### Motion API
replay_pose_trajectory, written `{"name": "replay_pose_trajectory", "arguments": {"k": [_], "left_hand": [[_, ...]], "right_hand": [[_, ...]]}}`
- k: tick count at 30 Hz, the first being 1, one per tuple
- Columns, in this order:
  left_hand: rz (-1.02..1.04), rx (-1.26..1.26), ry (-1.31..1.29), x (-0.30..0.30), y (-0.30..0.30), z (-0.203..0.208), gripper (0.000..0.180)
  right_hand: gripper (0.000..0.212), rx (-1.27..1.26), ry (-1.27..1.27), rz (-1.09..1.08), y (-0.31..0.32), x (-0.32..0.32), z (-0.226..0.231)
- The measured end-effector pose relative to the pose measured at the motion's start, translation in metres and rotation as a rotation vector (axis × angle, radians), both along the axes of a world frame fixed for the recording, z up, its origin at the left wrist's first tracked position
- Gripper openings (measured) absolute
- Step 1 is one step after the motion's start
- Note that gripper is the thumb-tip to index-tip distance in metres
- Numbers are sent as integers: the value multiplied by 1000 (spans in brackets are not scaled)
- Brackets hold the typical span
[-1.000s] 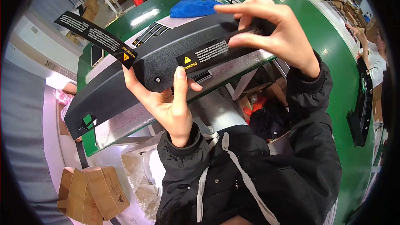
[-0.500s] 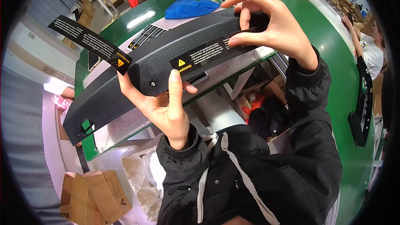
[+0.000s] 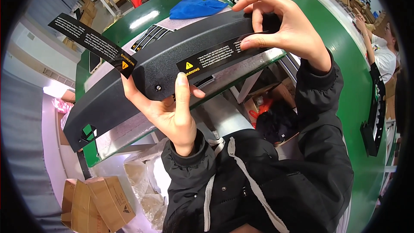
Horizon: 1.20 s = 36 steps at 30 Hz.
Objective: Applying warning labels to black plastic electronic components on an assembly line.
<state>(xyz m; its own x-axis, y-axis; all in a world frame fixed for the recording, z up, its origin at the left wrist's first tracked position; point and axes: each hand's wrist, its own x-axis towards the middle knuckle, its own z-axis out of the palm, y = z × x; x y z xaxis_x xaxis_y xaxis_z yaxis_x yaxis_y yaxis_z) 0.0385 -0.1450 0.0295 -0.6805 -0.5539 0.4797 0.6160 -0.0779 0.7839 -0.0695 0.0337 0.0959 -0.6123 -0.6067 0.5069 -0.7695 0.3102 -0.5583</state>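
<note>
A long, curved black plastic panel (image 3: 129, 64) lies across the bench in front of me. Over its near face stretches a black label (image 3: 215, 57) with a yellow triangle and small white print. My left hand (image 3: 174, 114) has its thumb at the label's left end. A second black label (image 3: 90, 41) hangs off that hand's index fingertip, slanting up to the left. At the first label's right end, my right hand (image 3: 282, 30) grips with its thumb, the other fingers arched over the panel's top edge. Whether the label touches the panel along its length is hard to tell.
A blue cloth (image 3: 194, 6) and a printed sheet with dark strips (image 3: 153, 36) lie behind the panel on the green bench (image 3: 358, 99). At the right, another black panel (image 3: 377, 112) rests near a co-worker (image 3: 384, 51). Cardboard boxes (image 3: 97, 205) stand at lower left.
My right hand has shifted very slightly to the right. Both labels and my left hand stay nearly where they were.
</note>
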Motion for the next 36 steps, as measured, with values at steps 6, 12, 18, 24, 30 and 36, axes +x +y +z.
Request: {"name": "replay_pose_trajectory", "arguments": {"k": [6, 12, 18, 24, 30, 36], "left_hand": [[-1, 8, 9, 2, 0, -1, 76], [12, -16, -7, -7, -3, 1, 75], [11, -23, -3, -6, -2, 0, 75], [-11, 7, -1, -4, -2, -1, 74], [-22, 18, -13, -6, -3, 0, 74], [-7, 22, -8, -10, -3, 0, 73]], "right_hand": [[47, -3, -59, 8, 1, 2, 0], [47, 30, -12, -26, -4, -8, 0], [47, 38, -30, -12, -2, -6, 1], [47, 15, -11, -20, -1, -5, -2], [44, 11, 48, -6, -4, -10, -3], [43, -4, 81, -47, -3, -10, -2]]}}
